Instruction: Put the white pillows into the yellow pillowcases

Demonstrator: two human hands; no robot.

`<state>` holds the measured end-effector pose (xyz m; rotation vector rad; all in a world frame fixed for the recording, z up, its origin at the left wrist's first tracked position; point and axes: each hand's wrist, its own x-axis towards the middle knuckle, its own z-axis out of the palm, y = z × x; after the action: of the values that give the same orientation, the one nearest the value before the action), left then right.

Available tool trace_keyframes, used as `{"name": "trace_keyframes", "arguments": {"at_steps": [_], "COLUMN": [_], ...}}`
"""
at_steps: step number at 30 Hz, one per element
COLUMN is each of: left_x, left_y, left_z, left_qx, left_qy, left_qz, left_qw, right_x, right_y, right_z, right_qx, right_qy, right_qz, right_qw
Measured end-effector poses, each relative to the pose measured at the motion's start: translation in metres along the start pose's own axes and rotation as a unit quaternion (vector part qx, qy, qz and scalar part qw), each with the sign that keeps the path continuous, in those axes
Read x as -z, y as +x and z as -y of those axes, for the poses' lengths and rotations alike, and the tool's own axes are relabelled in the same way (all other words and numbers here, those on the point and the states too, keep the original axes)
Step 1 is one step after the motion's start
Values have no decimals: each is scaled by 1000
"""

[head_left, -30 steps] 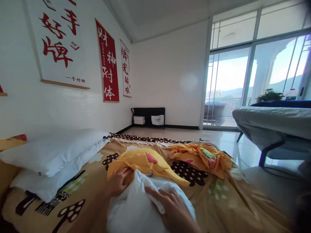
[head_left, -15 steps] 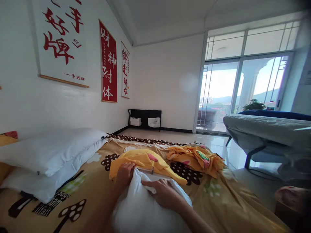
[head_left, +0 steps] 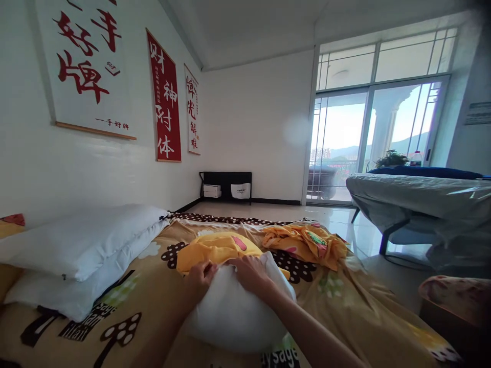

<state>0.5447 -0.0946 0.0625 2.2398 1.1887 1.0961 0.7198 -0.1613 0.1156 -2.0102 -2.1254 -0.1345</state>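
Note:
A plump white pillow (head_left: 233,317) lies in front of me on the patterned bedspread (head_left: 330,317). Its far end meets a yellow pillowcase (head_left: 215,248) with a pink print, spread just beyond it. My left hand (head_left: 201,278) is closed at the pillow's far left corner, its fingers pinching the near edge of the pillowcase. Across the top of the pillow reaches my right hand (head_left: 251,273), closed with bent fingers at the pillow's far edge, against the yellow cloth. Its fingertips are partly hidden.
Two stacked white pillows (head_left: 88,240) lie at the left. A crumpled yellow cloth (head_left: 307,245) rests at the bedspread's far right. Beyond stand a low black rack (head_left: 226,179) and a covered table (head_left: 414,199). A box-like object (head_left: 456,301) sits at the right edge.
My right hand has moved forward to the pillowcase's near edge. The pillow has shifted forward, baring printed bedspread at its near side. My left hand stays at the pillowcase edge.

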Motion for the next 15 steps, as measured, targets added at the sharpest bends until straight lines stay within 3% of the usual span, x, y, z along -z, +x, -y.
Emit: {"name": "trace_keyframes", "arguments": {"at_steps": [5, 7, 9, 11, 15], "left_x": [28, 41, 49, 49, 28], "left_y": [-21, -27, -33, -38, -43], "left_z": [-11, -12, -12, -14, -19], "left_qx": [-25, -40, -43, -40, -25], "left_qy": [13, 63, 121, 167, 238], "left_qz": [129, 195, 226, 202, 44], "left_qw": [991, 978, 966, 964, 970], "right_x": [-8, -11, -12, -13, -8], "right_y": [-15, -19, -22, -24, -28], "right_z": [-27, -33, -34, -32, -30], "right_qx": [-38, -51, -54, -55, -52], "right_qy": [7, 9, 13, 20, 34], "right_qz": [-22, -31, -39, -49, -71], "right_qw": [999, 998, 998, 997, 996]}}
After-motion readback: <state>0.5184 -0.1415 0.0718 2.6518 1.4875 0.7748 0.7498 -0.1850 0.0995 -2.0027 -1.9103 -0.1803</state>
